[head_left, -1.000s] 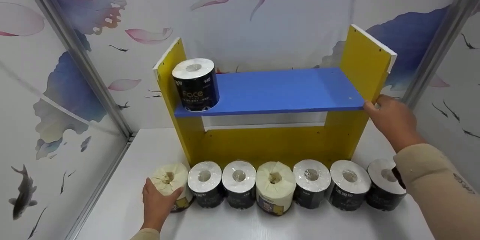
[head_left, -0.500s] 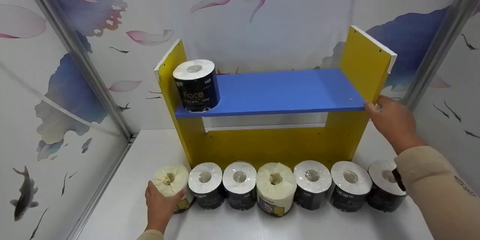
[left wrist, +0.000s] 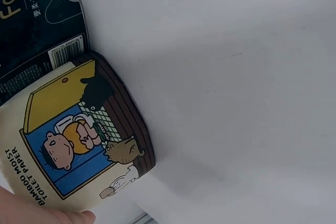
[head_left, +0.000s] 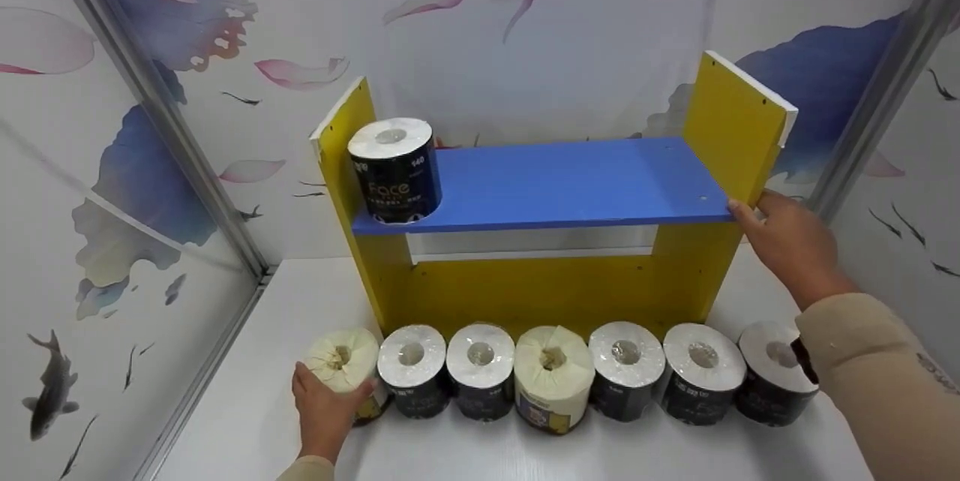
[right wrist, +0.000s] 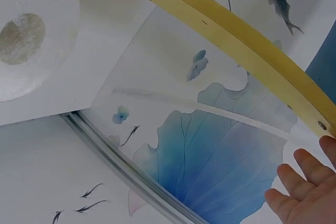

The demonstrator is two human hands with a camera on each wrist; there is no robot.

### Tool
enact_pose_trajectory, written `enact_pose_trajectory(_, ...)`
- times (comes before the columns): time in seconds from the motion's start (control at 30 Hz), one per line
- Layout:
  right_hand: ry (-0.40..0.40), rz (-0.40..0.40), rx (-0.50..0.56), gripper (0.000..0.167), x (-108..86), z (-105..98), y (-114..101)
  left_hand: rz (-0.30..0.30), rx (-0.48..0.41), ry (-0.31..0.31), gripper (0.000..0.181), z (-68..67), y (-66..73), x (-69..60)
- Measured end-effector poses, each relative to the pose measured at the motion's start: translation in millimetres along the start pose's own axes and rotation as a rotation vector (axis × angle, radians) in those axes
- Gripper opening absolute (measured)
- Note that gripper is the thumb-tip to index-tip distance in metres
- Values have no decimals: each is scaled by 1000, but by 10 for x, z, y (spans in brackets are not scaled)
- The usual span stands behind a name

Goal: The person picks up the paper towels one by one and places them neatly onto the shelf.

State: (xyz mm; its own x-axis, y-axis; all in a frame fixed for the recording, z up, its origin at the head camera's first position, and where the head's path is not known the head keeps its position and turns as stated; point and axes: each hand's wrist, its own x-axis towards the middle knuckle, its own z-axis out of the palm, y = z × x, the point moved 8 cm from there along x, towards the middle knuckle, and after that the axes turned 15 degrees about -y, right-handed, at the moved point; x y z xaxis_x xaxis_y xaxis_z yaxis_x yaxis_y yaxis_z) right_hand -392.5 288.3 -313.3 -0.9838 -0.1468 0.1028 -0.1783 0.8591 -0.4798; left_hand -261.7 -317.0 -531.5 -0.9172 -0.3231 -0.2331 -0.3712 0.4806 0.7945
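In the head view, my left hand point(head_left: 328, 412) grips the cream-wrapped toilet roll point(head_left: 346, 361) at the left end of a front row, fingers on its left side and thumb toward its front right. The left wrist view shows the cartoon print on this toilet roll point(left wrist: 79, 140), standing on the table. My right hand point(head_left: 795, 245) holds the right side panel of a yellow-and-blue shelf point(head_left: 562, 181), thumb at the front edge and fingers outside. In the right wrist view those fingers point(right wrist: 299, 184) lie near the yellow panel point(right wrist: 226, 38). A black-wrapped toilet roll point(head_left: 396, 173) stands on the blue board's left end.
Several more toilet rolls stand along the shelf's front, black-wrapped point(head_left: 480, 368) apart from another cream one point(head_left: 553, 383). The white table point(head_left: 465, 455) meets printed wall panels point(head_left: 525, 38) behind and at both sides, with metal posts point(head_left: 165, 128) at the corners.
Both hands keep nearly the same places, the left at the cream roll and the right at the shelf panel. The left thumb sits slightly farther right; the whole view has shifted a little.
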Motion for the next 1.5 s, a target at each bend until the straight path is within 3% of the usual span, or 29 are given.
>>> enact_pose_trajectory(0.7, -17, 18, 2, 73, 1, 5, -1, 77, -7, 97, 111, -30, 81, -46)
enact_pose_trajectory(1.13, -65, 55, 27, 75, 35, 32, 40, 48, -50, 115, 101, -109, -8, -69)
enact_pose_trajectory(1.5, -60, 69, 45, 77, 35, 31, 49, 61, -15, 147, 99, -156, 7, -117)
